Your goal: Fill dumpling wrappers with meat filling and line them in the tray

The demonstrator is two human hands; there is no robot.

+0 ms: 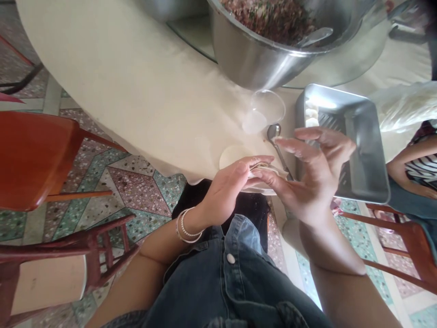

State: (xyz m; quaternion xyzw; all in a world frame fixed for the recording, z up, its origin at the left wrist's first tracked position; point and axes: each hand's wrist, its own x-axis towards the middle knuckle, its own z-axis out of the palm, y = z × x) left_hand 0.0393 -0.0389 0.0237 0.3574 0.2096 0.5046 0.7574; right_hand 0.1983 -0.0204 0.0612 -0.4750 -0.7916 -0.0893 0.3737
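A folded dumpling (261, 167) with a pale wrapper lies in my left hand (232, 180), whose fingers and thumb are curled around it. The thumb of my right hand (310, 175) presses on the dumpling's near side, while the index and other fingers are raised and spread apart. What the wrapper encloses is mostly hidden. Just beyond my left hand, a round dumpling wrapper (228, 156) rests on the table. A metal spoon (275, 133) lies by my right fingertips, its handle running toward me. Near it is a clear plastic cup (262, 111) with something whitish at its base.
A large steel pot (259, 64) of minced filling (273, 18), with a spoon in it, stands at the back. On the right is a metal tray (367, 150) holding several white dumplings (311, 116). Chairs (37, 159) flank the table (136, 82). Another person's arm (409, 159) shows at right.
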